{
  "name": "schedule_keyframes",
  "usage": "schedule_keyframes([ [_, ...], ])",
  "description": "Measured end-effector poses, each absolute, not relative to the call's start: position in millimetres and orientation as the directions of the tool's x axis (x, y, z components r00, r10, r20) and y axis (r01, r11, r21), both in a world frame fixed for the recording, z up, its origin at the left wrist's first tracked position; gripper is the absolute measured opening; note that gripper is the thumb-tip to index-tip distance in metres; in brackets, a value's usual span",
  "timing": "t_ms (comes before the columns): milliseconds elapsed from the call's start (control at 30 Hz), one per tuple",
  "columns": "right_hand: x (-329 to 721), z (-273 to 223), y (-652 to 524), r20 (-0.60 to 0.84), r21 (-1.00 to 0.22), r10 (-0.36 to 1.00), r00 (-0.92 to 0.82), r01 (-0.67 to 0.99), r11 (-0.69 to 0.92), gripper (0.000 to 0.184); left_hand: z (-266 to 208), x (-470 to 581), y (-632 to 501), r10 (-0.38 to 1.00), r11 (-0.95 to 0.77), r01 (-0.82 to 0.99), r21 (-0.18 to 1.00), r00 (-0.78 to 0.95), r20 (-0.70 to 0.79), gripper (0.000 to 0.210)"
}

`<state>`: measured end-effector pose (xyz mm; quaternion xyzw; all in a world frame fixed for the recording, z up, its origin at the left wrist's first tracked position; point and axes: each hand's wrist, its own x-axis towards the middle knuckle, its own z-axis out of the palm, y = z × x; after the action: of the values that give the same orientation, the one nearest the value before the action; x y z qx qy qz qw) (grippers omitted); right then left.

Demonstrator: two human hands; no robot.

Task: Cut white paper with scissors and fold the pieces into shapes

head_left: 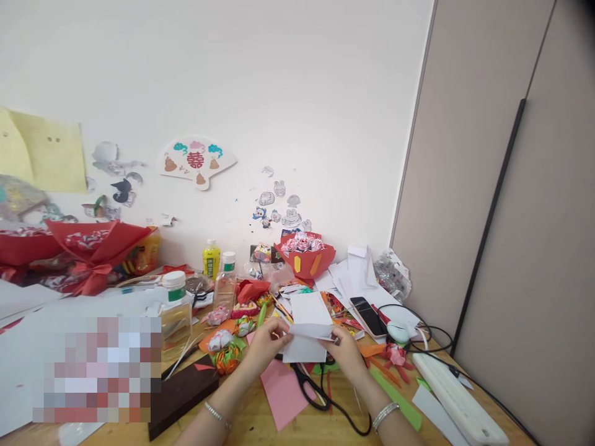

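A sheet of white paper (304, 350) is held up over the middle of the table, with a fold across it. My left hand (272, 341) pinches its left edge between thumb and fingers. At the opposite edge my right hand (343, 345) grips the paper the same way. Below the paper lie black-handled scissors (310, 391), their blades hidden. Beside them, a pink sheet of paper (283, 396) rests on the wood.
Paper flowers (227, 358), clear bottles (176, 316) and a dark brown box (183, 396) stand left. A red bouquet (304, 257) is at the back. To the right are a phone (368, 316), a white power strip (458, 396) and a black cable (446, 328).
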<state>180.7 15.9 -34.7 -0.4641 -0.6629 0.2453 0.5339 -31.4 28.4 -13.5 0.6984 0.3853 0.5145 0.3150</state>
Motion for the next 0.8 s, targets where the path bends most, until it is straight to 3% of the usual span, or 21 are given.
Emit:
schedule_keyframes([
  [100, 182.1, -32.8, 14.6, 0.556, -0.775, 0.831, 0.006, 0.366, 0.516, 0.016, -11.6, -30.5, 26.0, 0.824, -0.566, 0.246, 0.787, 0.183, 0.536, 0.013],
  [200, 183.6, -30.9, 13.8, 0.570, -0.775, 0.820, 0.042, 0.359, 0.520, 0.017, -11.3, -28.9, 24.5, 0.846, -0.533, 0.259, 0.806, 0.174, 0.504, 0.012],
  [333, 183.6, -30.6, 14.3, 0.529, -0.816, 0.847, 0.048, 0.303, 0.492, 0.021, -10.0, -27.2, 23.4, 0.887, -0.459, 0.239, 0.856, 0.178, 0.426, 0.014],
  [800, 175.1, -28.4, 9.6, 0.374, -0.927, 0.919, 0.126, 0.016, 0.376, 0.041, -10.5, -25.4, 22.7, 0.892, -0.453, 0.169, 0.875, 0.084, 0.445, 0.014],
])
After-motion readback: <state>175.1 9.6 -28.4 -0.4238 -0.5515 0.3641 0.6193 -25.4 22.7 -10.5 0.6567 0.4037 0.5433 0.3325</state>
